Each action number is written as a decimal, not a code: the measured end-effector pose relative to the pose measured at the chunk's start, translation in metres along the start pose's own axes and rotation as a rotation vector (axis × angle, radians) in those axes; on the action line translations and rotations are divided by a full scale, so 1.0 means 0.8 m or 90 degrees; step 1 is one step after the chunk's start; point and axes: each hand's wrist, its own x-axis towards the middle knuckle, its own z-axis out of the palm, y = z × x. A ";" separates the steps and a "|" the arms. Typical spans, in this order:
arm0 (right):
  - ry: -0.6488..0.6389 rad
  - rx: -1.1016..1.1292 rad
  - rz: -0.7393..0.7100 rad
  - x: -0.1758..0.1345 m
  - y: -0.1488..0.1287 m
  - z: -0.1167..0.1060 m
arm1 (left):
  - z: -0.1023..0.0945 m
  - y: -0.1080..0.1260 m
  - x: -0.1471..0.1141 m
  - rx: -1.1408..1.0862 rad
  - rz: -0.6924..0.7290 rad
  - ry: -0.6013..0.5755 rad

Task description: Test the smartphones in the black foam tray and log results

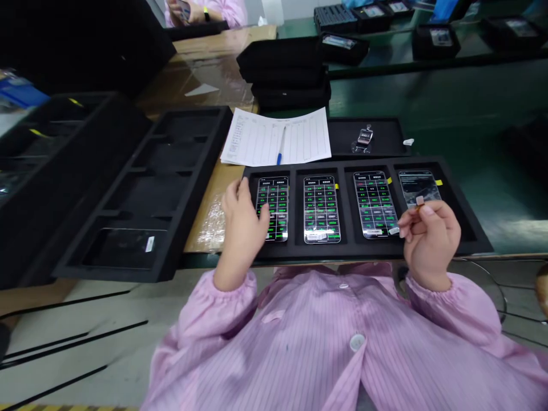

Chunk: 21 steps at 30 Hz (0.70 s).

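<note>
Left hand [244, 220] rests released on the leftmost lit black smartphone [274, 208]; stray touches risk false inputs. Right hand [428, 234] pinches a small metal piece [419, 200], easily dropped.

Three lit phones [321, 209] with green-and-white grid menus, characters too small to read, fourth phone [417, 187] text blurred, printed form [277, 137] ruled in columns, entries illegible, no brand readable

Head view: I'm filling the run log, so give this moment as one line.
left hand: thumb touching leftmost phone | right hand: pinching small card over rightmost phone | black tray: four phones
</note>
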 end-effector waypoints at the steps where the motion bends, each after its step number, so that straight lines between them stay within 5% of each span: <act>1: 0.000 0.001 -0.002 -0.001 0.000 -0.001 | 0.002 0.009 -0.005 0.061 0.063 0.020; 5: -0.012 0.001 -0.010 -0.003 0.002 -0.002 | 0.017 0.039 0.002 0.159 0.194 -0.107; 11: -0.023 -0.009 -0.030 -0.006 0.005 -0.005 | 0.063 0.045 0.082 0.203 0.158 -0.308; 16: -0.046 -0.026 -0.035 -0.009 0.007 -0.008 | 0.092 0.032 0.101 0.163 0.166 -0.329; 21: -0.062 -0.042 -0.040 -0.011 0.006 -0.009 | 0.090 0.038 0.096 0.110 0.144 -0.305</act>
